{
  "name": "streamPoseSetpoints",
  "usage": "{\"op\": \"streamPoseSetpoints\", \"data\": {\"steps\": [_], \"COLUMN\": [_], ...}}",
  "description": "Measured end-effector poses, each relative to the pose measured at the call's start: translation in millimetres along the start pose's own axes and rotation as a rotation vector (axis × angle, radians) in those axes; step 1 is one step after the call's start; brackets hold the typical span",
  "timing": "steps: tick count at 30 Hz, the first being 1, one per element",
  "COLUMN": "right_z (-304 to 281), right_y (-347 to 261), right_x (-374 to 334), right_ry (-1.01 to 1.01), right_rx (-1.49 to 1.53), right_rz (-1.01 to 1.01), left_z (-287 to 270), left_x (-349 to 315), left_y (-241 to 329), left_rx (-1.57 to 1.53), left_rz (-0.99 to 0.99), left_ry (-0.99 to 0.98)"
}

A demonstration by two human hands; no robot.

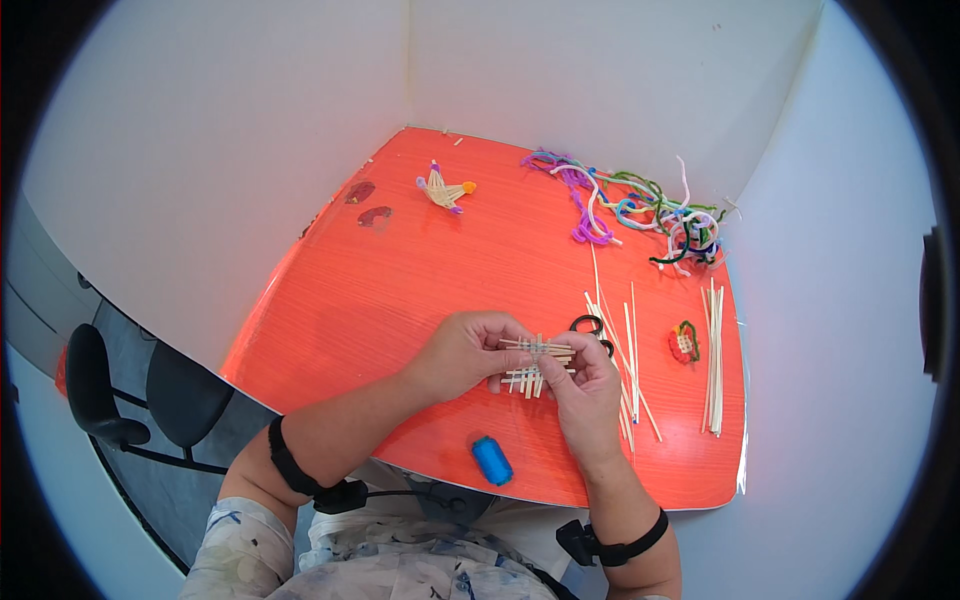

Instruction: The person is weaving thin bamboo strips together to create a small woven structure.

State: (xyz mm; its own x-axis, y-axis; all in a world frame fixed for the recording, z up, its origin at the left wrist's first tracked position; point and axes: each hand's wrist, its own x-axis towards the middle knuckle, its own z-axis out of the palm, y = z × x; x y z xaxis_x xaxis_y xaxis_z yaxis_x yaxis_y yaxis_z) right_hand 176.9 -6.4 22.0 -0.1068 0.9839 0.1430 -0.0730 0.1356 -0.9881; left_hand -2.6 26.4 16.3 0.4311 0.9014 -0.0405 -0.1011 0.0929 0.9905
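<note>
A small lattice of short pale sticks (526, 382), crossed over one another, is held up above the near part of the red table. My left hand (468, 350) pinches its left side between thumb and fingers. On the other side, my right hand (588, 385) grips it, the thumb lying across its front. Part of the lattice is hidden by my thumbs and fingers. Just beyond my right hand are scissors with black handles (586, 323), mostly covered by the hand and sticks. A bundle of blue thread (491, 460) lies close to the table's front edge.
Loose thin sticks (630, 350) lie right of my hands, and more sticks (714, 360) farther right. Between them sits a small red, yellow and green woven piece (684, 343). Tangled coloured yarn (640, 210) is at the back right, a stick star (443, 190) at the back. White panels (600, 80) enclose the table.
</note>
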Motion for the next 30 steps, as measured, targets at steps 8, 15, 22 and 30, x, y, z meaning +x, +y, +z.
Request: {"op": "streamPoseSetpoints", "data": {"steps": [8,15,22,30], "right_z": [-0.2,1.3,1.6,1.5], "right_y": [2.2,-0.3,-0.3,0.3], "right_x": [-0.1,-0.8,-1.1,0.8], "right_ry": [0.016,0.002,0.0,0.014], "right_rx": [0.029,0.03,0.017,0.004], "right_rz": [-0.014,-0.004,-0.005,0.05], "left_z": [0.0,-0.8,-0.6,-1.4], "left_x": [0.1,-0.1,0.1,-0.8], "left_y": [2.5,0.3,-0.6,0.1], "left_rx": [-0.072,-0.052,-0.047,-0.036], "left_rz": [-0.049,-0.038,-0.039,-0.029], "left_ry": [-0.044,-0.06,-0.025,-0.017]}}
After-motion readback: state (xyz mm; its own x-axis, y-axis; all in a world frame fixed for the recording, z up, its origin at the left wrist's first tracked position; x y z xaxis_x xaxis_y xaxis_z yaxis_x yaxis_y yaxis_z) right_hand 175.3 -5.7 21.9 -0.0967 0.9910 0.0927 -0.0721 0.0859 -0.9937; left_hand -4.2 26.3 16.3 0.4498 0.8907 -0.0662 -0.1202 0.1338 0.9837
